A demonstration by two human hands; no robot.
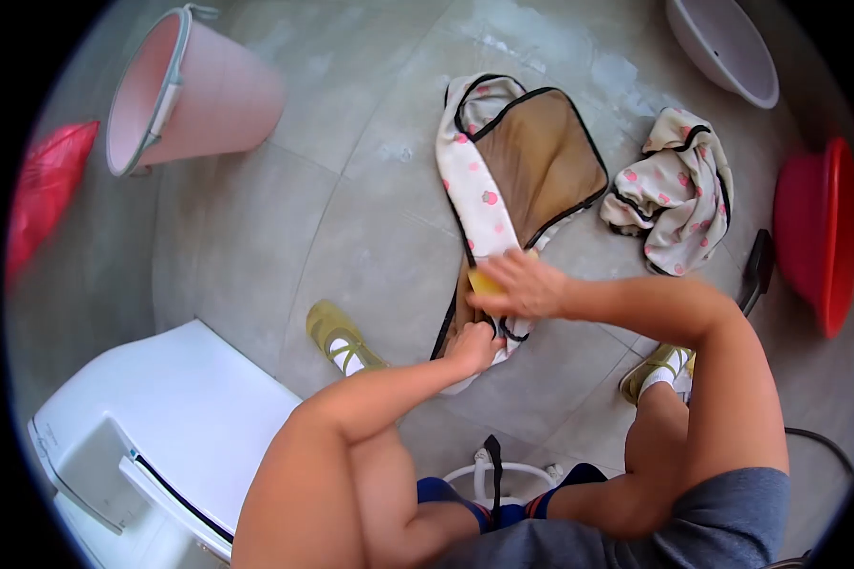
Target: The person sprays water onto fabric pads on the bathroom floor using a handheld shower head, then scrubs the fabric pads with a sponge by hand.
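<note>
On the tiled floor in front of me lies a white fabric cover (484, 194) with pink fruit prints, black piping and a brown sheer panel (541, 156). My right hand (522, 284), slightly blurred, is closed over a yellow block (485, 283) pressed against the cover's near part. Whether the block is soap or a sponge I cannot tell. Just below it, my left hand (474, 348) grips the near end of the cover, its fingertips partly hidden. A second crumpled cloth (678, 194) with the same print lies to the right, apart from both hands.
A pink bucket (213, 95) lies on its side at upper left, near a red plastic bag (52, 194). On the right are a pale basin (726, 47), a red basin (811, 237) and a black-handled item (757, 266). A white toilet (190, 408) stands at lower left.
</note>
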